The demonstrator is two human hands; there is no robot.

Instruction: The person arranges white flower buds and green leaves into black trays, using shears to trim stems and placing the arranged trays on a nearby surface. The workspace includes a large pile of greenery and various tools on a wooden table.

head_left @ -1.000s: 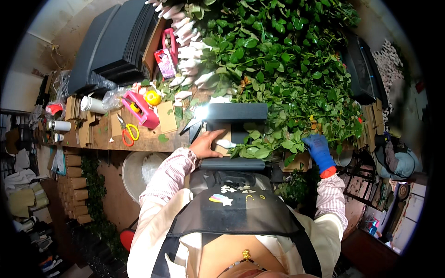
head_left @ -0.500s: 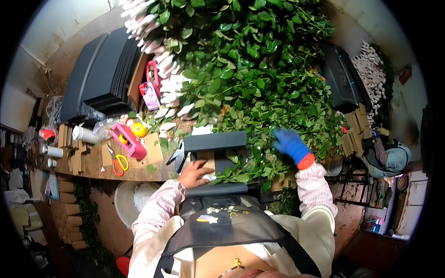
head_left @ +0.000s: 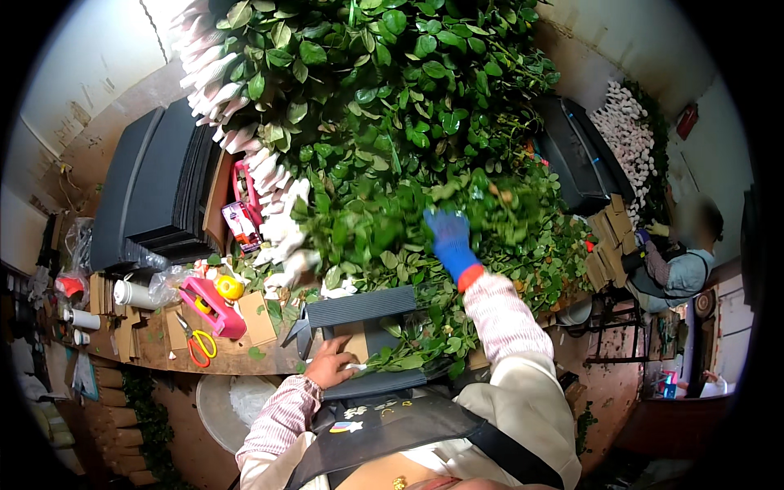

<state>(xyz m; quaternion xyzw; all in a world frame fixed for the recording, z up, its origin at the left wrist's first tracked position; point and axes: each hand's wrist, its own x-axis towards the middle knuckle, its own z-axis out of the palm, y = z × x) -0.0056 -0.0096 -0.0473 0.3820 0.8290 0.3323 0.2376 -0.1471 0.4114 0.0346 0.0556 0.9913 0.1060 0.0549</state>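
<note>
My right hand (head_left: 447,241), in a blue glove, reaches far forward into a big heap of green leafy stems (head_left: 392,122) and grips a bunch of them. My bare left hand (head_left: 329,365) rests on leafy stems (head_left: 408,351) lying across a dark ribbed tray (head_left: 359,309) with a cardboard piece at the bench's front edge; whether its fingers pinch the stems I cannot tell. White wrapped flower buds (head_left: 278,212) lie along the heap's left side.
A stack of dark trays (head_left: 155,188) stands at the left. Orange-handled scissors (head_left: 196,347), a pink tape dispenser (head_left: 214,304) and a yellow roll (head_left: 230,287) lie on the wooden bench (head_left: 155,343). Another person (head_left: 682,253) sits at the right. A white bucket (head_left: 224,400) stands below.
My right hand has travelled from the bench's right front up and forward into the leaf heap. My view has tilted toward the heap. My left hand stays by the tray.
</note>
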